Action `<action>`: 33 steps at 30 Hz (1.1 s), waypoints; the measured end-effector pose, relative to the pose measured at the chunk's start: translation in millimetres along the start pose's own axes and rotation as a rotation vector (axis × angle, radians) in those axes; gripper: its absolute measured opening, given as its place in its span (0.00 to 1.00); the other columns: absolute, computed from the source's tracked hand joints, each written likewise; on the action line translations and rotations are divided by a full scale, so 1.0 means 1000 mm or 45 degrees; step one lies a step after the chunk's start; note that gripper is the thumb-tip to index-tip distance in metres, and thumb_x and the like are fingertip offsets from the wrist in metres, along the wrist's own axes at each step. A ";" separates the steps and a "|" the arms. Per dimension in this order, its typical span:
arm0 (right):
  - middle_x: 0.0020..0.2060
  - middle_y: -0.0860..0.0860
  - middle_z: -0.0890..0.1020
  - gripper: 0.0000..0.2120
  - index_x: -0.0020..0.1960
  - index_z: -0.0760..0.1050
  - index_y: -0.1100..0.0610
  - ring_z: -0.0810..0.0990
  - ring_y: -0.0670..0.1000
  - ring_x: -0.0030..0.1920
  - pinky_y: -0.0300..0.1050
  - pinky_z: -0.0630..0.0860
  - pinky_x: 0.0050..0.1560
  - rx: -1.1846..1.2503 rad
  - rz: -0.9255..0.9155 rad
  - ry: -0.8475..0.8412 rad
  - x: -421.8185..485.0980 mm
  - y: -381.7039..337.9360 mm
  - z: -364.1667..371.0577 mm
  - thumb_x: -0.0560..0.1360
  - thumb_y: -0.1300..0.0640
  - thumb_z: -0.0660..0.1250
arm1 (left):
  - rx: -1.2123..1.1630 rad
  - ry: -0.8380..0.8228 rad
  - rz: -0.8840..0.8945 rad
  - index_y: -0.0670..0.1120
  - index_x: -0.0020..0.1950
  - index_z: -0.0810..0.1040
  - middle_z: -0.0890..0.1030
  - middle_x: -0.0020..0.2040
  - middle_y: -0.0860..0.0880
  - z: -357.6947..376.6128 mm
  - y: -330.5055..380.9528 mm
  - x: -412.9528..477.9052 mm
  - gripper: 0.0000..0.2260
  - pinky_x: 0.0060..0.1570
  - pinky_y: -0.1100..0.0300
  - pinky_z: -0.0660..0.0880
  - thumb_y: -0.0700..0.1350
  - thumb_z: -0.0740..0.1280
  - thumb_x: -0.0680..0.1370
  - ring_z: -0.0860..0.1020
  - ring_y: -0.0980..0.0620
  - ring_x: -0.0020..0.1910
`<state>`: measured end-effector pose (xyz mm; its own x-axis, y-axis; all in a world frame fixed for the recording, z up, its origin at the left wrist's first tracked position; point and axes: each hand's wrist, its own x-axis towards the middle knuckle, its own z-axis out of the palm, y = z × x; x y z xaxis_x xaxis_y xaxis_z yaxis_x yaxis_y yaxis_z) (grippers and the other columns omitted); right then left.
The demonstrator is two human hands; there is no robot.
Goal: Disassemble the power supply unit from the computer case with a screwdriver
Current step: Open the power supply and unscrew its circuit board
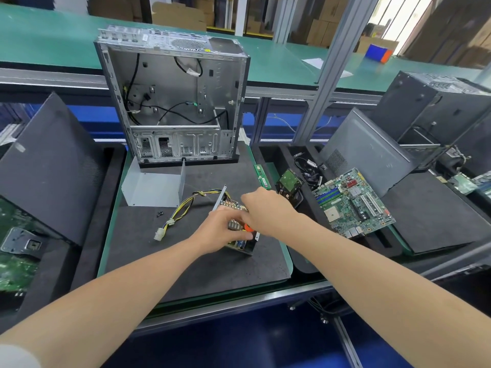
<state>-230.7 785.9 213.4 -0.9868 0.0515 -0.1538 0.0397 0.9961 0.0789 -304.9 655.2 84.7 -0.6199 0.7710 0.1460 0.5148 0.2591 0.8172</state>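
Centrally on the black foam mat (186, 261), the power supply unit (245, 247) is laid open, with finned heat sinks exposed. Its near side is grasped by the left hand (223, 229). The right hand (265, 205) is curled over its top. A rounded orange part (248, 227) is seen beneath, but the grasp cannot be determined. A bent grey sheet-metal cover (154, 188) is laid before the upright steel computer case (172, 102).

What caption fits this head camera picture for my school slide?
The left hand holds the opened power supply unit on the black mat, right hand over it, open computer case behind.
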 end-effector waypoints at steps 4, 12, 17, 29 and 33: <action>0.50 0.53 0.74 0.05 0.53 0.78 0.56 0.79 0.59 0.51 0.52 0.78 0.50 0.249 -0.153 -0.093 -0.003 0.008 -0.005 0.77 0.59 0.66 | 0.176 0.040 -0.002 0.54 0.56 0.83 0.79 0.51 0.61 -0.003 -0.009 -0.009 0.18 0.55 0.66 0.70 0.36 0.73 0.71 0.74 0.61 0.53; 0.48 0.52 0.77 0.05 0.48 0.79 0.57 0.78 0.56 0.50 0.55 0.80 0.52 0.339 -0.149 -0.039 -0.007 0.009 -0.007 0.73 0.61 0.67 | 0.217 -0.042 -0.127 0.56 0.48 0.78 0.78 0.46 0.58 0.007 -0.020 -0.041 0.12 0.43 0.67 0.73 0.39 0.70 0.73 0.77 0.60 0.43; 0.46 0.53 0.80 0.05 0.48 0.80 0.58 0.78 0.55 0.51 0.55 0.80 0.53 0.349 -0.150 0.026 -0.008 0.013 -0.010 0.73 0.60 0.68 | 0.226 -0.021 -0.259 0.59 0.50 0.79 0.79 0.43 0.58 0.024 -0.028 -0.046 0.09 0.41 0.62 0.75 0.49 0.75 0.74 0.76 0.61 0.39; 0.43 0.49 0.81 0.03 0.46 0.81 0.55 0.78 0.51 0.47 0.52 0.81 0.48 0.446 -0.123 0.102 -0.014 0.019 -0.017 0.73 0.57 0.70 | 0.227 0.120 -0.340 0.59 0.51 0.87 0.84 0.43 0.63 0.035 -0.026 -0.046 0.05 0.43 0.63 0.76 0.56 0.76 0.76 0.80 0.65 0.43; 0.42 0.49 0.80 0.03 0.45 0.80 0.56 0.78 0.51 0.46 0.52 0.81 0.47 0.453 -0.132 0.105 -0.014 0.017 -0.020 0.73 0.58 0.70 | 0.213 0.123 -0.347 0.58 0.48 0.86 0.84 0.43 0.61 0.031 -0.024 -0.047 0.02 0.43 0.61 0.76 0.54 0.75 0.78 0.79 0.63 0.42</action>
<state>-219.8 800.7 236.3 -0.9971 -0.0426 -0.0624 -0.0233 0.9590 -0.2825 -270.3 630.8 40.9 -0.7974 0.6035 -0.0068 0.4074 0.5466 0.7316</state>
